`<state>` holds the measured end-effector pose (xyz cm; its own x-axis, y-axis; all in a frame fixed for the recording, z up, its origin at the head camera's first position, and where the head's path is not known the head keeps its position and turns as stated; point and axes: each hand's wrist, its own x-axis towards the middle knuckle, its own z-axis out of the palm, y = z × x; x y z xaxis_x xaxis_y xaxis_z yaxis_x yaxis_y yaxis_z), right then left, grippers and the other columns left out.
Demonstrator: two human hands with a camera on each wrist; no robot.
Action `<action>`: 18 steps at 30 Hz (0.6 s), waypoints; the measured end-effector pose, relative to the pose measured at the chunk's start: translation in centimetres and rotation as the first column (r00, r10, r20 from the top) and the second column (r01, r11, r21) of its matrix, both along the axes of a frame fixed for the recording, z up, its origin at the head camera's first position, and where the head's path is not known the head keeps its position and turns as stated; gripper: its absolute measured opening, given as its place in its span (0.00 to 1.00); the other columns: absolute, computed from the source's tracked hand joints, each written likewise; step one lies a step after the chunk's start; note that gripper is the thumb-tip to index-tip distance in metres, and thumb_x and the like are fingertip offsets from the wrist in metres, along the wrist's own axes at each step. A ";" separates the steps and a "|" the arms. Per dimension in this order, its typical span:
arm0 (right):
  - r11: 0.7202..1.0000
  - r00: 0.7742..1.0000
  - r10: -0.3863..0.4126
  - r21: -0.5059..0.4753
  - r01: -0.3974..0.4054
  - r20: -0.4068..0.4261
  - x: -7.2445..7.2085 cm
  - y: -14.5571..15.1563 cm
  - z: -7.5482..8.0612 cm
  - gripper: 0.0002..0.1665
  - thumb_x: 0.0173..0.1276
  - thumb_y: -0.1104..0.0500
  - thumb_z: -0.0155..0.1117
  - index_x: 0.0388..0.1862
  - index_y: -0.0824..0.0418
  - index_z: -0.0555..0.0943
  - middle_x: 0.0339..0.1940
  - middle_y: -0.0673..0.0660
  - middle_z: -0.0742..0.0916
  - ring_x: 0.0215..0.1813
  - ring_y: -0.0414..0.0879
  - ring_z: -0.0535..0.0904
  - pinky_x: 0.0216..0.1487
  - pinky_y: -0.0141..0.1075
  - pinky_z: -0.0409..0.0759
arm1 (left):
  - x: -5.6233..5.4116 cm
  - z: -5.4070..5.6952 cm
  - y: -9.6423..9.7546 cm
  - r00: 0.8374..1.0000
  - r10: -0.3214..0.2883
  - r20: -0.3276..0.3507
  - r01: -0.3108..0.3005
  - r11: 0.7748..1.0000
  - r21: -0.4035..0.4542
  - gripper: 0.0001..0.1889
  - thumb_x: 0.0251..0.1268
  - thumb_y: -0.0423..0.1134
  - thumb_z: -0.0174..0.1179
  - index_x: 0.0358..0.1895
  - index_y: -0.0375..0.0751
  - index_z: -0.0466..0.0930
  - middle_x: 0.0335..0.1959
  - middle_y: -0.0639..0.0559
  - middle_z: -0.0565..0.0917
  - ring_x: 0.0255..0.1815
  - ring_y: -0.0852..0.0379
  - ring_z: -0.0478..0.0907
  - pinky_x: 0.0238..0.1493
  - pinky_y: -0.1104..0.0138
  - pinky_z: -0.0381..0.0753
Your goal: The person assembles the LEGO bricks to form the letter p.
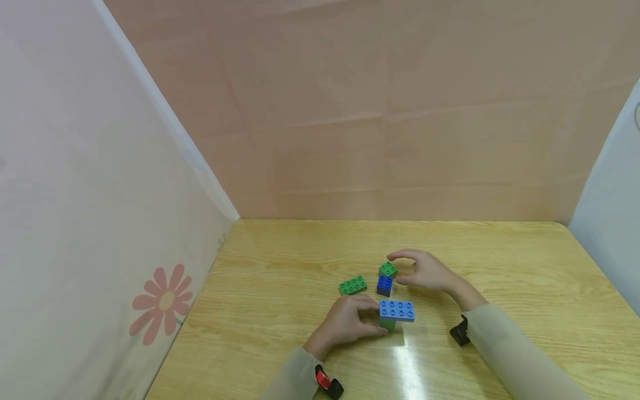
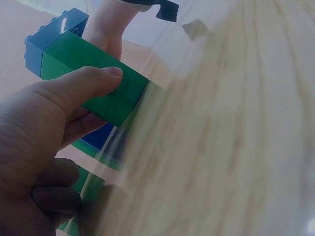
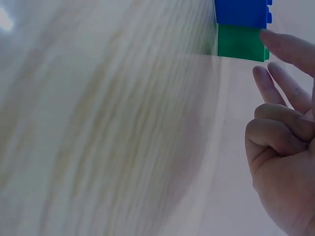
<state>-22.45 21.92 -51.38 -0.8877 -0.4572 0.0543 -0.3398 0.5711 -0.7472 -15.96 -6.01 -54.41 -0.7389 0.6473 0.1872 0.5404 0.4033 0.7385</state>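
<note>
Between table's side edges: left hand pinches one stack; wide-fingered right hand near two green bricks, one blue.

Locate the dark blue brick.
In the head view, the dark blue brick sits right of centre, between the long green brick and the right hand, behind the light blue brick.

Left hand pinching, right hand in a loose open curve, forearms angled inward

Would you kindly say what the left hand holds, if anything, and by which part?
The left hand grips the brick stack by its green section, beneath the light blue brick.
</note>
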 end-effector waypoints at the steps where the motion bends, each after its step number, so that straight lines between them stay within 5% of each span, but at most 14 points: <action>1: 1.000 1.000 0.006 -0.003 -0.006 0.012 -0.1 -0.1 0.0 0.34 0.66 0.57 0.77 0.70 0.59 0.78 0.71 0.59 0.79 0.75 0.67 0.67 0.64 0.71 0.71 | 0.0 0.0 0.0 1.000 0.000 0.001 0.000 1.000 0.002 0.20 0.56 0.49 0.80 0.52 0.50 0.91 0.47 0.69 0.87 0.48 0.75 0.80 0.51 0.77 0.78; 6: 1.000 0.998 0.025 -0.006 -0.025 0.062 -0.9 -0.5 -0.3 0.34 0.64 0.64 0.75 0.70 0.56 0.79 0.73 0.59 0.77 0.74 0.62 0.69 0.64 0.72 0.69 | 0.0 -0.1 0.0 1.000 0.004 0.009 -0.004 1.000 0.006 0.20 0.56 0.49 0.80 0.52 0.50 0.91 0.47 0.69 0.87 0.48 0.75 0.80 0.50 0.77 0.78; 9: 0.999 0.995 0.037 -0.011 -0.036 0.098 -1.3 -0.6 -0.3 0.35 0.64 0.66 0.73 0.71 0.56 0.78 0.74 0.60 0.77 0.45 0.50 0.82 0.53 0.59 0.82 | 0.0 -0.2 0.0 1.000 0.004 0.006 -0.004 1.000 0.006 0.20 0.56 0.49 0.80 0.52 0.50 0.91 0.47 0.69 0.87 0.48 0.74 0.80 0.50 0.77 0.79; 11: 0.999 0.990 0.050 -0.021 -0.047 0.130 -1.5 -0.7 -0.3 0.35 0.65 0.67 0.72 0.72 0.57 0.77 0.74 0.62 0.76 0.26 0.43 0.74 0.38 0.46 0.83 | -0.1 -0.3 0.0 1.000 0.003 0.001 -0.003 1.000 0.004 0.20 0.56 0.50 0.80 0.52 0.50 0.91 0.47 0.69 0.87 0.48 0.74 0.81 0.50 0.77 0.78; 13: 0.998 0.985 0.058 -0.037 -0.053 0.162 -1.7 -0.7 -0.3 0.35 0.65 0.68 0.71 0.72 0.57 0.77 0.74 0.63 0.75 0.16 0.41 0.64 0.26 0.38 0.74 | -0.1 -0.4 0.1 1.000 0.002 -0.003 -0.002 1.000 0.003 0.20 0.56 0.50 0.80 0.52 0.50 0.91 0.48 0.69 0.87 0.49 0.74 0.81 0.50 0.77 0.78; 15: 0.998 0.984 0.064 -0.039 -0.059 0.165 -1.8 -0.7 -0.4 0.34 0.66 0.68 0.72 0.71 0.57 0.78 0.74 0.62 0.76 0.22 0.43 0.70 0.31 0.37 0.75 | -0.1 -0.5 0.1 1.000 0.000 -0.007 0.000 1.000 0.004 0.20 0.56 0.50 0.80 0.52 0.50 0.91 0.48 0.69 0.87 0.49 0.74 0.81 0.51 0.77 0.78; 18: 0.997 0.988 0.069 -0.034 -0.065 0.141 -2.0 -0.7 -0.6 0.31 0.66 0.65 0.73 0.69 0.57 0.80 0.72 0.61 0.78 0.49 0.55 0.82 0.53 0.52 0.81 | -0.2 -0.6 0.2 1.000 -0.002 -0.011 0.002 1.000 0.008 0.20 0.56 0.50 0.80 0.52 0.51 0.91 0.48 0.69 0.87 0.49 0.74 0.81 0.51 0.77 0.78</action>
<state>-24.44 21.23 -52.00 -0.8549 -0.5157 -0.0557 -0.2659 0.5278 -0.8067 -16.13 -5.82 -54.96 -0.7356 0.6471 0.2006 0.5492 0.3963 0.7357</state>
